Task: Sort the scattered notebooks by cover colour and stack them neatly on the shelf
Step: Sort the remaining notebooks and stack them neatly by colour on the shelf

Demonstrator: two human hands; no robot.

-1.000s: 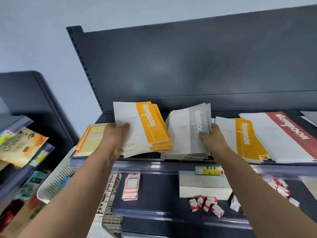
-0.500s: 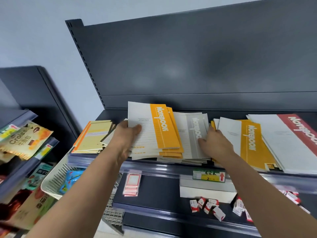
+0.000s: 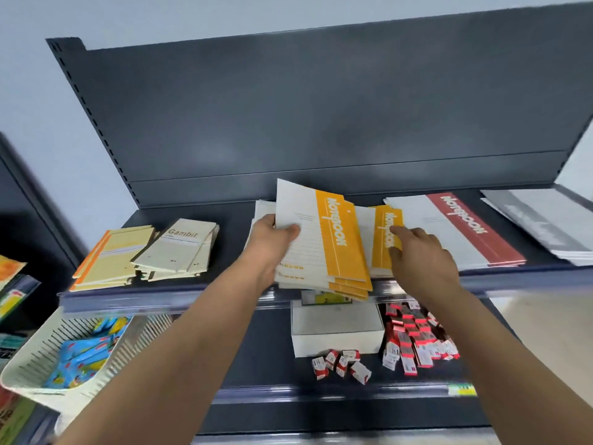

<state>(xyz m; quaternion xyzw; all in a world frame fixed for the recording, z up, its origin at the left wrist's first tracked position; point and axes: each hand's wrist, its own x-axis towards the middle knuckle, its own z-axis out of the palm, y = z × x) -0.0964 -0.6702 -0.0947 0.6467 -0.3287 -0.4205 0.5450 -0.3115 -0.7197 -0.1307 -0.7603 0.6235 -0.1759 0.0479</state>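
Note:
My left hand [image 3: 272, 242] grips a bundle of orange-banded notebooks [image 3: 333, 242] by its white left side, held slightly raised over the dark shelf [image 3: 179, 216]. Under it lie grey-banded notebooks, mostly hidden. My right hand [image 3: 417, 255] reaches onto a second pile of orange notebooks [image 3: 383, 232], fingers touching its cover. Further right lies a red-banded notebook stack [image 3: 462, 226], then a grey stack [image 3: 542, 226]. At the left sit yellow pads [image 3: 112, 252] and cream "Gambit" pads [image 3: 179, 245].
Below the shelf, a lower shelf carries a white box [image 3: 337, 332], small red-and-white packets [image 3: 340, 364] and a heap of red tags [image 3: 417, 338]. A white plastic basket [image 3: 35, 358] with colourful packs sits at the lower left. Snack packs stand on a rack at the far left.
My right hand let go of the grey notebooks, which now lie on the shelf, and moved right onto the orange pile. My left hand carried its orange bundle rightward over the grey ones.

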